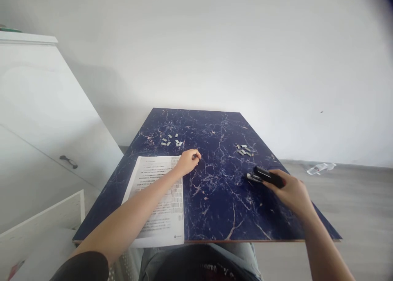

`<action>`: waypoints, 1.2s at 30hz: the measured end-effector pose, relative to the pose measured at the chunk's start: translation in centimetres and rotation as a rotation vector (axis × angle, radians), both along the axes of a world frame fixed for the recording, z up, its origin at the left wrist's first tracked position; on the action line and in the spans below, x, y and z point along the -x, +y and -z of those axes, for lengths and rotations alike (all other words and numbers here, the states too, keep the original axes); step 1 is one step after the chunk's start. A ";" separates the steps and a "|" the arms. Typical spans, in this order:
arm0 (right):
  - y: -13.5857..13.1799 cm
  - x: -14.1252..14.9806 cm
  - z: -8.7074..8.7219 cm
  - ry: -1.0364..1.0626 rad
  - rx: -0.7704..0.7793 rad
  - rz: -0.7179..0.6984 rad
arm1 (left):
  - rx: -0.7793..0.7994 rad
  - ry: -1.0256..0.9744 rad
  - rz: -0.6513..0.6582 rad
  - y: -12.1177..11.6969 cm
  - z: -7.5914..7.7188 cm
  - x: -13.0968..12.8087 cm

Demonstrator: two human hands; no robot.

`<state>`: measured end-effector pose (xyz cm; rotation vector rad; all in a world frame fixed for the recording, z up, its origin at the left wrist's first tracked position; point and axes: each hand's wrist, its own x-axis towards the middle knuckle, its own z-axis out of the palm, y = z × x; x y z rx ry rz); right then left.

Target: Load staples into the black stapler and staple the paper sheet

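My right hand (290, 189) grips a black stapler (267, 176) above the right side of the table, its jaws pointing left and apart. My left hand (188, 161) is closed, thumb and fingers curled together, over the upper right corner of a printed sheet (153, 180). Whatever lies between those fingers, if anything, is too small to make out. Dense text covers the sheet, and small staple-like marks run down its right edge. My left forearm hides part of the page. Beyond my left hand lie several small grey strips (168, 143); another group of strips (244, 147) lies beyond the stapler.
The dark blue marbled table (211, 215) stands against a pale wall (215, 48). At the left is a white cabinet (39, 93) with a dark handle (68, 161). A crumpled clear plastic wrapper (321, 168) rests on the floor at the right.
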<state>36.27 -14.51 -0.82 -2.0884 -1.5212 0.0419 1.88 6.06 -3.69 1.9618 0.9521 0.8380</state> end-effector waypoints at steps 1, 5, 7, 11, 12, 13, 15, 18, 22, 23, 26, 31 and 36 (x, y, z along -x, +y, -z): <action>-1.0 -1.0 0.3 -0.007 0.010 0.039 | -0.007 0.003 0.003 0.0 0.0 0.0; -3.3 -3.1 1.2 0.042 0.010 0.106 | -0.035 0.023 0.005 0.1 0.1 0.1; -3.3 -3.0 1.5 0.047 0.009 0.099 | -0.032 0.035 0.003 0.2 0.0 0.1; -2.3 -1.9 2.0 0.024 0.017 0.079 | -0.004 0.035 -0.005 0.2 -0.1 0.1; -2.0 -1.6 2.1 0.017 0.012 0.070 | -0.001 0.034 -0.006 0.2 -0.1 0.1; -1.8 -1.4 2.2 0.008 0.009 0.061 | 0.002 0.034 -0.006 0.2 -0.1 0.1; -1.7 -1.1 2.3 -0.017 -0.003 0.031 | 0.007 0.033 -0.006 0.2 -0.1 0.1; -2.2 0.2 2.2 -0.151 -0.190 0.036 | 0.017 0.017 -0.006 0.2 -0.1 0.2; -2.7 5.5 1.3 -0.318 -0.649 0.015 | 0.034 -0.003 -0.004 0.2 0.0 0.2; -2.4 7.6 0.9 -0.265 -0.680 -0.072 | 0.039 -0.008 -0.005 0.2 0.0 0.2; -0.6 14.3 -0.3 -0.042 -0.380 -0.568 | 0.066 -0.037 -0.013 0.2 0.2 0.1; 6.2 21.3 -1.1 0.113 -0.032 -0.798 | 0.012 -0.219 -0.117 0.2 -0.4 0.2; 13.3 24.4 0.3 0.020 0.000 -0.670 | -0.292 -0.475 -0.440 -0.1 -2.7 1.6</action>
